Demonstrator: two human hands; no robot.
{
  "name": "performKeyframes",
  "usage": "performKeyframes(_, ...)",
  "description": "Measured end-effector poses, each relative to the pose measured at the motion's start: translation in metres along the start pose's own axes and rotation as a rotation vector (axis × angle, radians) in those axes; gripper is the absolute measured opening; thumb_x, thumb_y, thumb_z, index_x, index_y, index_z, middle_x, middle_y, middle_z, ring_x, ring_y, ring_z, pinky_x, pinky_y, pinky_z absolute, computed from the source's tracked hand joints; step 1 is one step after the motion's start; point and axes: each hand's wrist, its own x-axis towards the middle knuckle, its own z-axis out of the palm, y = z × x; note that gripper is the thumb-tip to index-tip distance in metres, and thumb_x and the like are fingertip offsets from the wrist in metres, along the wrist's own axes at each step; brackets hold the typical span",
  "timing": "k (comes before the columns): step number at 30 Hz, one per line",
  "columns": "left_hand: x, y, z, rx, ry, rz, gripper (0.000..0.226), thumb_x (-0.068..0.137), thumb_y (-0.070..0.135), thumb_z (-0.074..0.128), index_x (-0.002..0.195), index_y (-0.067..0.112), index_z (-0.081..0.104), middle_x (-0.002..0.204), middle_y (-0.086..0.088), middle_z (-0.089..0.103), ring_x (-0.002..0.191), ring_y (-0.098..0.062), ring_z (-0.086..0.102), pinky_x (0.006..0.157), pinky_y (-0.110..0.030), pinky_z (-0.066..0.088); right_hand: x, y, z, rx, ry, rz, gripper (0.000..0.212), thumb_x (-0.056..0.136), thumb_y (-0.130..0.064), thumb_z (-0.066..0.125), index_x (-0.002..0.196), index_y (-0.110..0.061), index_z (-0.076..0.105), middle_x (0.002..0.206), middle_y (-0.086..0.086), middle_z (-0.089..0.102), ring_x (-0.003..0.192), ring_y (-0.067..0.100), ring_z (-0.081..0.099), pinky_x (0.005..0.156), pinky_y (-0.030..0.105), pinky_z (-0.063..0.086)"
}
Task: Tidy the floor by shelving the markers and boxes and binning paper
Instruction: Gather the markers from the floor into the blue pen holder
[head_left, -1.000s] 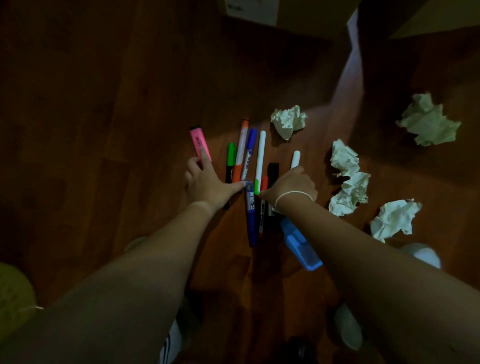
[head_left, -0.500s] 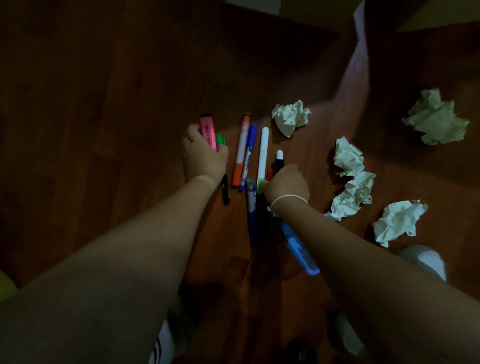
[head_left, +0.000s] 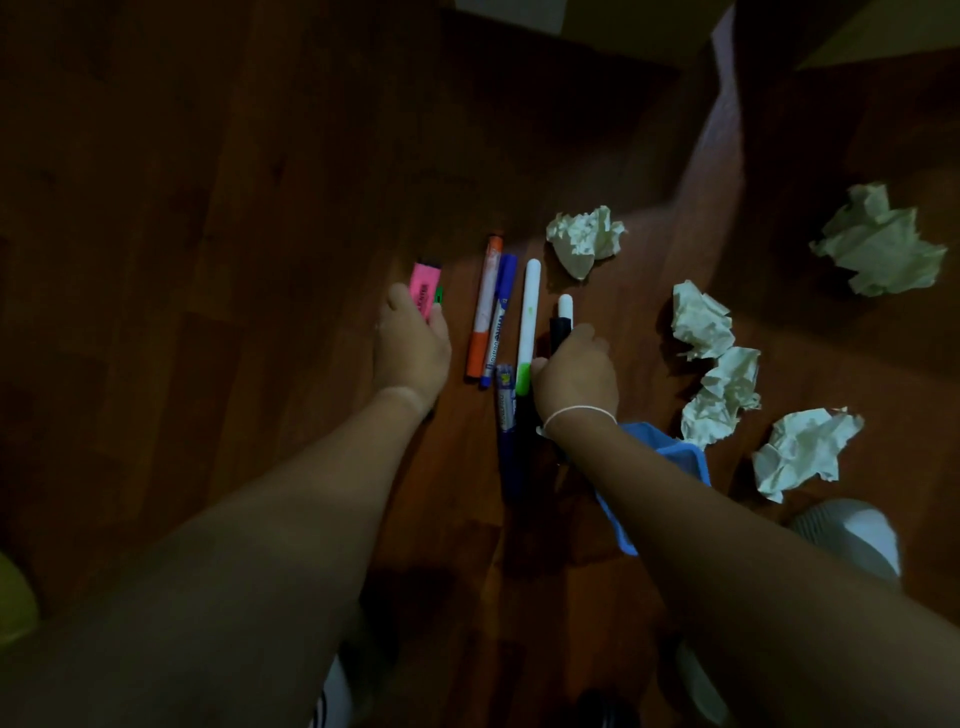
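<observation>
My left hand (head_left: 411, 348) is closed around a pink highlighter (head_left: 423, 287) and a green marker (head_left: 439, 296), whose ends stick out past my fingers. My right hand (head_left: 574, 373) grips a black marker (head_left: 560, 330) and a white-capped one (head_left: 565, 306). On the wooden floor between my hands lie an orange marker (head_left: 484, 306), a blue-capped marker (head_left: 500, 317), a white pen with a green end (head_left: 529, 322) and a dark blue marker (head_left: 506, 410). Several crumpled paper balls lie to the right, among them the near one (head_left: 584, 239) and the far one (head_left: 878, 247).
A blue flat object (head_left: 675, 457) lies partly under my right forearm. Cardboard boxes (head_left: 613, 21) stand at the top edge. A socked foot (head_left: 852, 530) shows at the lower right, and something yellow-green (head_left: 13, 603) at the left edge. The room is dim.
My left hand slid left and closed on the pink highlighter and green marker, lifting the green one away from the row. My right hand gathered the black and white-capped markers.
</observation>
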Motion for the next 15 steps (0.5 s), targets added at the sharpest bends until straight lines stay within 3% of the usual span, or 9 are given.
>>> performKeyframes(3,-0.003,-0.006,-0.005,-0.075,0.019,-0.03,0.032,0.095,0.024,0.048,0.125,0.014,0.043,0.117,-0.007,0.053,0.089,-0.009,0.053,0.052,-0.014,0.037,0.001,0.003,-0.004,0.119,0.008,-0.02,0.031,0.089,-0.015,0.053,0.116,-0.004,0.043,0.114,0.018,0.055,0.101,0.031,0.058,0.08,0.039,0.05)
performKeyframes(7,-0.019,-0.021,-0.006,-0.036,-0.039,0.008,0.038,0.086,0.032,0.061,0.117,0.016,0.047,0.103,0.002,0.047,0.074,-0.004,0.048,0.054,-0.01,0.035,-0.003,0.006,-0.002,0.212,0.01,0.045,0.029,0.09,-0.014,0.05,0.116,-0.004,0.042,0.116,0.019,0.055,0.104,0.033,0.056,0.088,0.047,0.048)
performKeyframes(12,-0.028,-0.027,0.002,0.088,-0.041,-0.026,0.038,0.089,0.029,0.059,0.122,0.013,0.05,0.119,-0.008,0.053,0.105,-0.019,0.056,0.067,-0.017,0.041,-0.011,0.011,0.007,0.268,-0.056,0.1,0.031,0.091,-0.018,0.052,0.117,-0.005,0.042,0.118,0.018,0.055,0.105,0.032,0.057,0.089,0.044,0.049)
performKeyframes(15,-0.023,-0.024,0.002,0.092,-0.043,-0.049,0.034,0.087,0.024,0.061,0.117,0.011,0.053,0.119,-0.01,0.055,0.102,-0.021,0.06,0.068,-0.019,0.045,-0.007,0.008,0.007,0.265,-0.06,0.133,0.031,0.091,-0.016,0.053,0.116,-0.001,0.044,0.12,0.019,0.054,0.107,0.032,0.056,0.087,0.04,0.048)
